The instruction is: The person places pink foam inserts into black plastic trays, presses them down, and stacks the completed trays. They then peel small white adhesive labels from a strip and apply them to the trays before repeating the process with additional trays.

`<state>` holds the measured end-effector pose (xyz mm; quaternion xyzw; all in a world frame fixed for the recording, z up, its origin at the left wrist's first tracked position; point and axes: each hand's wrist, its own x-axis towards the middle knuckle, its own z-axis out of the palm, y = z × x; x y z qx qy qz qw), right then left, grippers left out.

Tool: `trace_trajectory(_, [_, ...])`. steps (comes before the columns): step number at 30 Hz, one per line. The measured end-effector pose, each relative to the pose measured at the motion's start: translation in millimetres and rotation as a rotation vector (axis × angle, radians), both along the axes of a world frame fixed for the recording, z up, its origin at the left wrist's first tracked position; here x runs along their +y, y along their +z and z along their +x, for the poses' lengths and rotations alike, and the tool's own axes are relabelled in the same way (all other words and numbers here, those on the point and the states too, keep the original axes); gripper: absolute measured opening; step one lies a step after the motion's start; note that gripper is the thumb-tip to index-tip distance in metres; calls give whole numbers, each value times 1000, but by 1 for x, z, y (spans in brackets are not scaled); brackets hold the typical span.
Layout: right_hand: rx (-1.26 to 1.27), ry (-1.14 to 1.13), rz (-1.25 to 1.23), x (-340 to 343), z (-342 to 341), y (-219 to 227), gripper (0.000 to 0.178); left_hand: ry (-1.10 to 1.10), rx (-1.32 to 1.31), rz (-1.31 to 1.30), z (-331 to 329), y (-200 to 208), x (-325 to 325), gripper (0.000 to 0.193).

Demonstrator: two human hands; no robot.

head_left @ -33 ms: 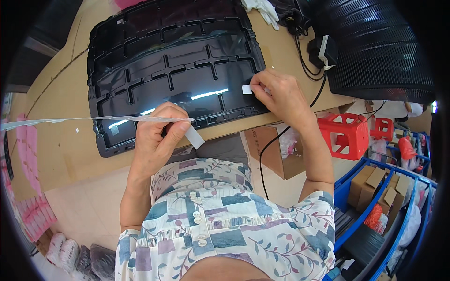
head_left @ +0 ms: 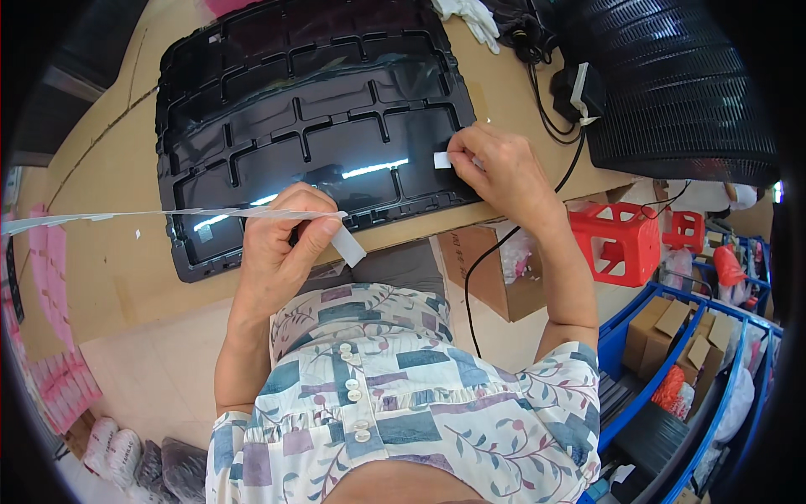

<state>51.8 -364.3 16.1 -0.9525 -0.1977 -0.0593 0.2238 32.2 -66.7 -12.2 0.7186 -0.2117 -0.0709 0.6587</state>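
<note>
A black moulded plastic tray (head_left: pixel 252 172) with raised ribs and shallow compartments lies in front of me. My left hand (head_left: pixel 290 231), closed over its near edge, pinches a long white strip (head_left: pixel 168 213). The strip runs taut off to the left, and its short end hangs out below my fingers. Over the tray's right side, my right hand (head_left: pixel 504 168) has its fingers pinched together beside a small white piece (head_left: pixel 442 160). This piece sticks out left of the fingertips; whether it touches the tray cannot be made out.
Cardboard covers the table (head_left: pixel 109 277). To the right stands a stack of black ribbed trays (head_left: pixel 672 92), near a black adapter (head_left: pixel 579 92) whose cable drops over the edge. A white glove (head_left: pixel 472 21) lies at the back. Below right are an open carton (head_left: pixel 487 273), a red stool (head_left: pixel 617 244) and blue shelving (head_left: pixel 655 361).
</note>
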Motion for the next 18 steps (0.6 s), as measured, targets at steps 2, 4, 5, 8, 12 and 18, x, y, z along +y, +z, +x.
trace_trajectory(2, [-3,15,-24,1,1,-1,9,-17,7,4,0,2,0,12])
trace_trajectory(4, [-10,25,-54,4,2,0,8,-27,6,10,-1,1,1,14])
trace_trajectory(5, [-14,36,-83,5,2,0,8,-31,1,14,0,1,1,14])
trace_trajectory(8, [8,100,-104,6,2,2,8,-32,-1,11,-1,0,1,14])
trace_trajectory(12, [-7,92,57,-1,1,9,7,-42,0,38,-1,2,2,14])
trace_trajectory(18, [-67,197,-90,-9,2,9,10,-1,-12,7,0,-1,0,10])
